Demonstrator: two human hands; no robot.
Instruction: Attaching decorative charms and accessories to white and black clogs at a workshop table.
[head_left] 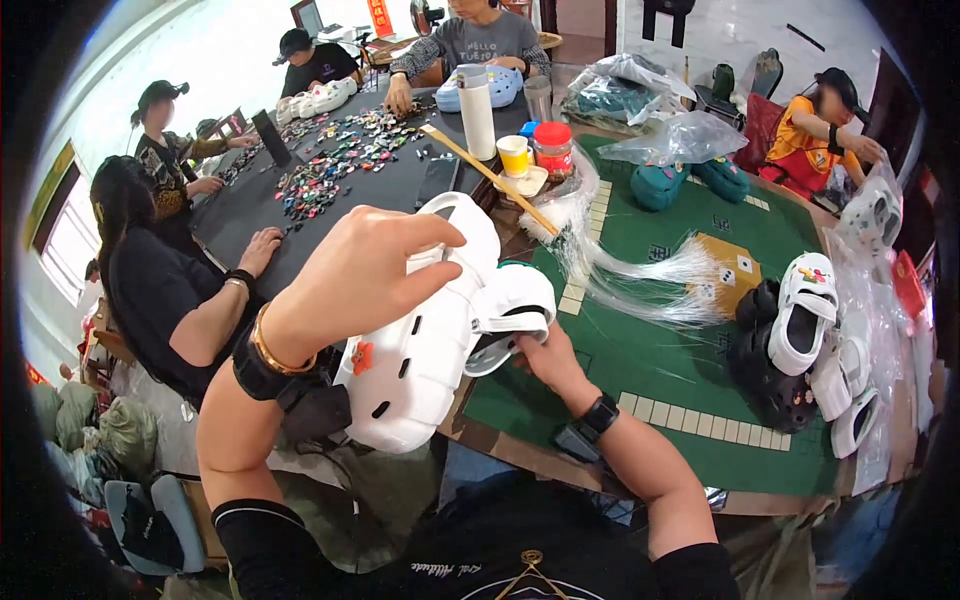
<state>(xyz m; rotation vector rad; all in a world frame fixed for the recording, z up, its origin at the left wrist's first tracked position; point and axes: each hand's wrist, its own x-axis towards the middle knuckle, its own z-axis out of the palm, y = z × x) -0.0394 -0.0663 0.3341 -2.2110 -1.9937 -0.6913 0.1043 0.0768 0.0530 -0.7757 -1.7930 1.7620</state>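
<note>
Foam clogs point(425, 330), white and paired, look light, springy and easy to grip by heel strap or sole. The left hand point(350, 280) clamps over the top; the right hand point(545, 360) closes beneath, above the green table's point(650, 370) near edge, where open felt remains.

Green-topped table point(650, 360), right: bundle of clear plastic strands point(640, 275), teal clogs point(690, 180), white and black clogs point(800, 340), clear bags point(680, 135). Black table point(250, 205), far left: scattered small coloured charms point(340, 155), white bottle point(477, 110), yellow cup point(514, 155), red-lidded jar point(553, 148).
</note>
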